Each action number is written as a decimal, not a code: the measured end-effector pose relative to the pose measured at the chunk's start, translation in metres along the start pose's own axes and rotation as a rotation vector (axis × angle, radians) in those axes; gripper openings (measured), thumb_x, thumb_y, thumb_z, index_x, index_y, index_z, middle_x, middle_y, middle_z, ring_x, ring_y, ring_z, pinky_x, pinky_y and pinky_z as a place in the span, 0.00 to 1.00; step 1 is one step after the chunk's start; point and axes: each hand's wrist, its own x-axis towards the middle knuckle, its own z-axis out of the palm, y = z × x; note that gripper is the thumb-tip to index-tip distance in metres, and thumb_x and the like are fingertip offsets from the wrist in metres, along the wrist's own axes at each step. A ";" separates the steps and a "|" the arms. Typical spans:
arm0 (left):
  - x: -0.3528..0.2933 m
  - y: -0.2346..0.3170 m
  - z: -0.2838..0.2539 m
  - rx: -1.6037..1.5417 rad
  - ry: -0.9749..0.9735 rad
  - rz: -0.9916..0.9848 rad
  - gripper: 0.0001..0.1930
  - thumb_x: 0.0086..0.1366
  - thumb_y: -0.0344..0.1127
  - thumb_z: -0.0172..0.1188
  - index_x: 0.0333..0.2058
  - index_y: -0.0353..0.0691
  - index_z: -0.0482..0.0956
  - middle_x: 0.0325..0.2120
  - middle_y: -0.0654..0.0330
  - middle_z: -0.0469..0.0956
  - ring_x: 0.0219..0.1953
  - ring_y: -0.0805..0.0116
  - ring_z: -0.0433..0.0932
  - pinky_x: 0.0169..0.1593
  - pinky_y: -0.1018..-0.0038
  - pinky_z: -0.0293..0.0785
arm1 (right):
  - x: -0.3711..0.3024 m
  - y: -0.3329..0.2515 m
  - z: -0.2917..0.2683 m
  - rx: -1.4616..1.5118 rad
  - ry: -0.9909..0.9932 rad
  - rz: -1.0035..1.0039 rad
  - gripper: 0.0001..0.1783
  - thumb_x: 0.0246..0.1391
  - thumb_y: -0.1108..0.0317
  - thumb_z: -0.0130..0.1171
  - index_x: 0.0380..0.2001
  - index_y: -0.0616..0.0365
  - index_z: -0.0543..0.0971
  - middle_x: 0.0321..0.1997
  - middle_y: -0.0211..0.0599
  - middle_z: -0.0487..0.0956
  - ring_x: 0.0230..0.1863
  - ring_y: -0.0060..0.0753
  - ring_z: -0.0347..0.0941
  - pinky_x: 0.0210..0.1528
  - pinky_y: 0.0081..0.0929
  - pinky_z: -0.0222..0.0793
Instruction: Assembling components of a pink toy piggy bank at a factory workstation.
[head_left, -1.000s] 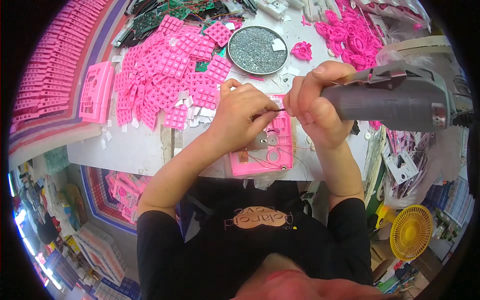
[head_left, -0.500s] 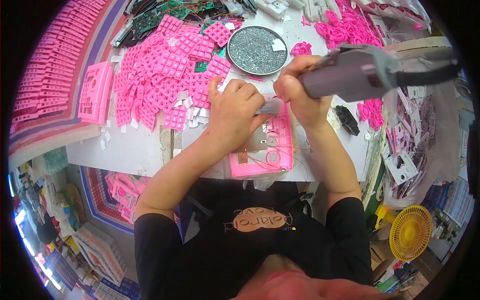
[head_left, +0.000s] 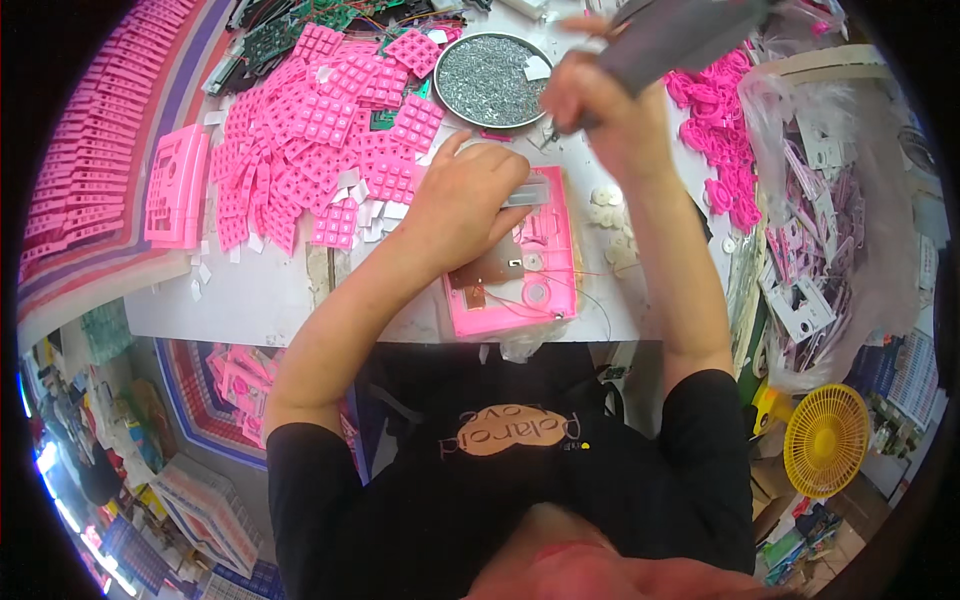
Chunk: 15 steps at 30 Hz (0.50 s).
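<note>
In front of me lies an open pink plastic housing [head_left: 553, 255]. It holds a brown circuit board [head_left: 492, 268], thin wires and a round part. My left hand [head_left: 468, 200] rests over its upper left side, thumb and fingers closed at a translucent plastic piece [head_left: 532, 193]. My right hand [head_left: 612, 112] is raised to the upper right, apart from the housing. Its fingers wrap round a grey power screwdriver [head_left: 685, 45], whose tip is blurred. Just beyond the housing stands a round tray [head_left: 441, 92] full of small metal screws.
Pink keypads [head_left: 325, 120] lie heaped at the left, with green circuit boards [head_left: 285, 65] behind. Pink loops [head_left: 715, 140] are piled at the right, near a bag of printed white and pink parts [head_left: 800, 300]. A yellow fan [head_left: 826, 440] stands lower right.
My right hand has lifted the power screwdriver up and away from the housing, toward the screw tray. My left hand stays at the translucent piece. The whole view has shifted slightly.
</note>
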 end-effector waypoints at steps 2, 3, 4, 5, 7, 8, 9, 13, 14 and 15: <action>0.001 0.005 -0.004 -0.020 -0.011 0.005 0.18 0.58 0.37 0.69 0.44 0.38 0.75 0.44 0.53 0.79 0.48 0.51 0.78 0.57 0.54 0.69 | 0.005 -0.016 -0.008 -0.095 0.072 -0.189 0.43 0.55 0.65 0.70 0.69 0.59 0.60 0.43 0.36 0.79 0.44 0.27 0.76 0.48 0.27 0.73; -0.001 0.009 -0.010 -0.044 -0.041 -0.049 0.18 0.58 0.37 0.69 0.44 0.38 0.75 0.45 0.52 0.79 0.48 0.50 0.78 0.55 0.57 0.72 | 0.000 -0.025 0.003 -0.224 0.197 -0.202 0.48 0.57 0.63 0.69 0.74 0.56 0.54 0.56 0.40 0.75 0.53 0.30 0.73 0.54 0.28 0.72; -0.003 0.012 -0.013 -0.067 -0.071 -0.104 0.18 0.58 0.36 0.68 0.44 0.37 0.75 0.46 0.51 0.79 0.47 0.49 0.79 0.53 0.60 0.74 | -0.010 -0.029 0.007 -0.467 0.251 -0.271 0.46 0.55 0.67 0.69 0.72 0.57 0.57 0.57 0.43 0.75 0.55 0.33 0.73 0.56 0.31 0.72; -0.005 0.012 -0.014 -0.059 -0.037 -0.080 0.18 0.57 0.36 0.69 0.43 0.37 0.75 0.47 0.51 0.79 0.47 0.48 0.79 0.51 0.61 0.75 | -0.020 -0.038 0.009 -0.720 0.305 -0.342 0.44 0.53 0.72 0.69 0.70 0.59 0.59 0.57 0.46 0.75 0.57 0.36 0.73 0.58 0.35 0.71; -0.007 0.008 -0.009 -0.047 0.033 -0.038 0.18 0.56 0.35 0.70 0.42 0.37 0.74 0.48 0.50 0.79 0.46 0.46 0.80 0.47 0.62 0.77 | -0.054 -0.043 0.006 -0.881 0.357 -0.388 0.46 0.50 0.75 0.71 0.70 0.61 0.60 0.72 0.48 0.63 0.70 0.40 0.63 0.67 0.38 0.65; -0.005 0.009 -0.009 -0.065 0.042 -0.013 0.18 0.56 0.35 0.70 0.41 0.36 0.74 0.49 0.50 0.80 0.46 0.46 0.80 0.47 0.61 0.77 | -0.076 -0.041 0.004 -0.877 0.341 -0.353 0.44 0.49 0.74 0.72 0.68 0.61 0.63 0.70 0.45 0.67 0.67 0.38 0.65 0.64 0.36 0.66; -0.004 0.009 -0.009 -0.080 0.048 0.007 0.18 0.56 0.35 0.71 0.41 0.36 0.74 0.49 0.50 0.80 0.46 0.46 0.80 0.48 0.60 0.77 | -0.096 -0.039 0.003 -0.867 0.323 -0.316 0.42 0.48 0.74 0.72 0.66 0.61 0.66 0.67 0.42 0.70 0.64 0.36 0.68 0.62 0.34 0.68; -0.006 0.012 -0.012 -0.054 0.104 0.068 0.18 0.55 0.34 0.72 0.39 0.36 0.74 0.49 0.50 0.80 0.46 0.46 0.80 0.47 0.60 0.78 | -0.148 -0.035 0.019 -0.809 -0.027 0.264 0.31 0.45 0.70 0.71 0.56 0.58 0.75 0.49 0.32 0.76 0.41 0.25 0.70 0.40 0.25 0.67; -0.005 0.013 -0.012 -0.065 0.092 0.059 0.18 0.55 0.34 0.71 0.39 0.36 0.74 0.49 0.50 0.80 0.46 0.46 0.80 0.48 0.60 0.77 | -0.155 -0.035 0.023 -0.818 -0.065 0.277 0.32 0.45 0.70 0.71 0.56 0.58 0.75 0.46 0.32 0.76 0.39 0.25 0.69 0.39 0.24 0.66; -0.005 0.012 -0.011 -0.070 0.079 0.044 0.18 0.55 0.34 0.71 0.39 0.36 0.74 0.49 0.50 0.80 0.47 0.46 0.80 0.49 0.60 0.77 | -0.164 -0.028 0.025 -0.821 -0.107 0.287 0.32 0.45 0.70 0.72 0.56 0.58 0.75 0.44 0.32 0.75 0.37 0.26 0.68 0.37 0.24 0.65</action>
